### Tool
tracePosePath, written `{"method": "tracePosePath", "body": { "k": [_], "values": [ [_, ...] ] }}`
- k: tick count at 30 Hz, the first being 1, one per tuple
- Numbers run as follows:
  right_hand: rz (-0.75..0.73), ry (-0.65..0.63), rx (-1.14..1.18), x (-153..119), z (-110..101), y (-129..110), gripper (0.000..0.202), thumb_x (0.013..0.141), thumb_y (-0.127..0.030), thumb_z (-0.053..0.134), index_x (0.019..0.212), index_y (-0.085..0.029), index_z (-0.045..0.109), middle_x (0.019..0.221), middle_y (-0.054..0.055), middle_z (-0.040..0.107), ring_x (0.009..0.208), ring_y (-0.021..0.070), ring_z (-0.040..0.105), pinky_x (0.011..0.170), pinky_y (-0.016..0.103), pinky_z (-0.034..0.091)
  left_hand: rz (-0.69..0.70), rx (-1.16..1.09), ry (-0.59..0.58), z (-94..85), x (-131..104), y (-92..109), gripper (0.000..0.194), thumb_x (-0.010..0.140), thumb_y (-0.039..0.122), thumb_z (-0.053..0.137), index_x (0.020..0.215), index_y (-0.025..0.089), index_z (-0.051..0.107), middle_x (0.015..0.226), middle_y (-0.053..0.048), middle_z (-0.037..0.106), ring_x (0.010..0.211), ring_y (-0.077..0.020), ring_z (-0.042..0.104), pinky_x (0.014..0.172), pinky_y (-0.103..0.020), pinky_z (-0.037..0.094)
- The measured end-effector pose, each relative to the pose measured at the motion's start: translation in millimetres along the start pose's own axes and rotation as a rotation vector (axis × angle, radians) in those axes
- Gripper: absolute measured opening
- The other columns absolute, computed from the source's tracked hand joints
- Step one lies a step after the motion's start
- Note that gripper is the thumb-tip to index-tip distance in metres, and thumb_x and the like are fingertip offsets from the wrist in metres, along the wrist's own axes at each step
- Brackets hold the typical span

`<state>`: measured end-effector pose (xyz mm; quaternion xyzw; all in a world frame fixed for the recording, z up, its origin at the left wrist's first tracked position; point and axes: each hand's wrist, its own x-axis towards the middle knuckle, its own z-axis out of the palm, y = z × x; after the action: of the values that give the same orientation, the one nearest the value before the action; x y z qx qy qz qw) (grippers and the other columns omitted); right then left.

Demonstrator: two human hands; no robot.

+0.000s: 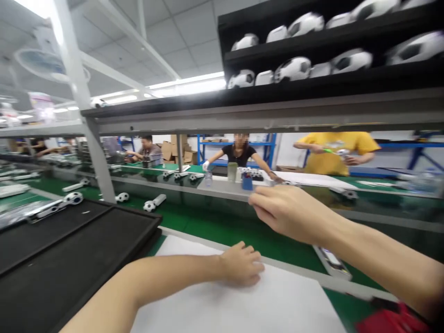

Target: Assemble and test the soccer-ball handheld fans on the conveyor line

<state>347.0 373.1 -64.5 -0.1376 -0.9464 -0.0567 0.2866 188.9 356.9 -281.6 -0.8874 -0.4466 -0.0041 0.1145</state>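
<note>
My left hand [243, 264] lies palm down on a large white sheet [277, 305], its fingers a little bent and apart. No object shows under it. My right hand [282, 210] is raised above the green conveyor belt [208, 226], with its fingers curled together. Whatever it may hold is hidden behind the knuckles. Below my right forearm, a long white piece with a dark, shiny inside [333, 263] rests on the belt.
At left lies a black tray [86, 249] with a white football-ended piece [72, 199] on it. More football-ended pieces [154, 202] ride the belt. Overhead is a black display rack [312, 88]. A person in black [239, 155] and one in yellow [340, 152] work opposite.
</note>
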Motion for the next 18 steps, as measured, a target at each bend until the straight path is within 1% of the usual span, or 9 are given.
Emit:
{"method": "tracePosePath", "body": {
  "k": [2, 4, 6, 8, 9, 11, 13, 15, 18],
  "values": [
    [0.024, 0.064, 0.032, 51, 29, 1, 0.011, 0.080, -0.021, 0.055, 0.076, -0.022, 0.065, 0.080, 0.004, 0.066, 0.070, 0.0206, 0.059, 0.067, 0.031, 0.039, -0.163, 0.036, -0.054, -9.5, -12, -45, 0.030, 0.095, 0.035, 0.050, 0.119, 0.020, 0.060, 0.130, -0.010, 0.055, 0.117, -0.0278, 0.052, 0.097, -0.046, 0.043],
    [0.092, 0.167, 0.118, 82, 58, 4, 0.012, 0.083, -0.021, 0.053, 0.084, -0.022, 0.064, 0.086, 0.004, 0.068, 0.073, 0.0212, 0.061, 0.067, 0.031, 0.041, -0.388, 0.073, -0.123, -22.0, -36, -100, 0.035, 0.092, 0.035, 0.058, 0.122, 0.017, 0.058, 0.133, -0.011, 0.053, 0.121, -0.0291, 0.050, 0.101, -0.050, 0.042],
    [0.142, 0.252, 0.196, 92, 86, 5, 0.014, 0.087, -0.023, 0.049, 0.088, -0.023, 0.063, 0.085, 0.004, 0.069, 0.071, 0.0208, 0.062, 0.065, 0.031, 0.045, -0.656, 0.102, -0.194, -37.0, -69, -157, 0.040, 0.091, 0.037, 0.062, 0.125, 0.016, 0.057, 0.135, -0.012, 0.052, 0.122, -0.0296, 0.051, 0.102, -0.053, 0.043],
    [0.181, 0.305, 0.296, 87, 114, 4, 0.015, 0.090, -0.027, 0.048, 0.089, -0.025, 0.063, 0.082, 0.004, 0.069, 0.067, 0.0203, 0.062, 0.062, 0.031, 0.049, -0.926, 0.108, -0.261, -51.6, -107, -206, 0.042, 0.092, 0.037, 0.062, 0.127, 0.016, 0.056, 0.136, -0.012, 0.052, 0.122, -0.0296, 0.052, 0.101, -0.053, 0.045],
    [0.196, 0.314, 0.357, 81, 127, 4, 0.016, 0.091, -0.030, 0.048, 0.089, -0.026, 0.063, 0.083, 0.004, 0.069, 0.068, 0.0208, 0.063, 0.062, 0.031, 0.051, -1.045, 0.098, -0.291, -57.5, -126, -226, 0.042, 0.092, 0.036, 0.062, 0.128, 0.016, 0.056, 0.136, -0.013, 0.053, 0.121, -0.0293, 0.053, 0.101, -0.053, 0.046],
    [0.277, 0.306, 0.534, 70, 154, 7, 0.015, 0.090, -0.037, 0.052, 0.089, -0.030, 0.065, 0.085, 0.004, 0.070, 0.069, 0.0237, 0.064, 0.060, 0.035, 0.052, -1.225, 0.046, -0.351, -64.5, -160, -255, 0.041, 0.092, 0.035, 0.063, 0.129, 0.016, 0.055, 0.133, -0.013, 0.055, 0.117, -0.0280, 0.056, 0.097, -0.052, 0.049],
    [0.375, 0.263, 0.661, 64, 179, 11, 0.017, 0.088, -0.044, 0.055, 0.089, -0.031, 0.067, 0.084, 0.005, 0.070, 0.070, 0.0262, 0.065, 0.059, 0.038, 0.053, -1.315, -0.040, -0.399, -65.8, -184, -273, 0.040, 0.093, 0.035, 0.062, 0.127, 0.015, 0.057, 0.128, -0.012, 0.058, 0.112, -0.0262, 0.060, 0.093, -0.048, 0.053],
    [0.442, 0.190, 0.715, 66, 202, 14, 0.021, 0.087, -0.047, 0.054, 0.089, -0.030, 0.067, 0.082, 0.006, 0.069, 0.070, 0.0267, 0.065, 0.061, 0.039, 0.054, -1.327, -0.134, -0.432, -65.3, -198, -284, 0.037, 0.093, 0.035, 0.062, 0.123, 0.014, 0.059, 0.123, -0.010, 0.061, 0.106, -0.0244, 0.063, 0.089, -0.044, 0.055],
    [0.482, 0.059, 0.688, 80, 236, 11, 0.026, 0.090, -0.044, 0.046, 0.092, -0.026, 0.066, 0.084, 0.006, 0.069, 0.072, 0.0249, 0.065, 0.065, 0.038, 0.054, -1.254, -0.243, -0.434, -70.9, -199, -295, 0.035, 0.092, 0.035, 0.063, 0.121, 0.014, 0.060, 0.120, -0.010, 0.062, 0.104, -0.0241, 0.063, 0.087, -0.043, 0.056]
  ]
}}
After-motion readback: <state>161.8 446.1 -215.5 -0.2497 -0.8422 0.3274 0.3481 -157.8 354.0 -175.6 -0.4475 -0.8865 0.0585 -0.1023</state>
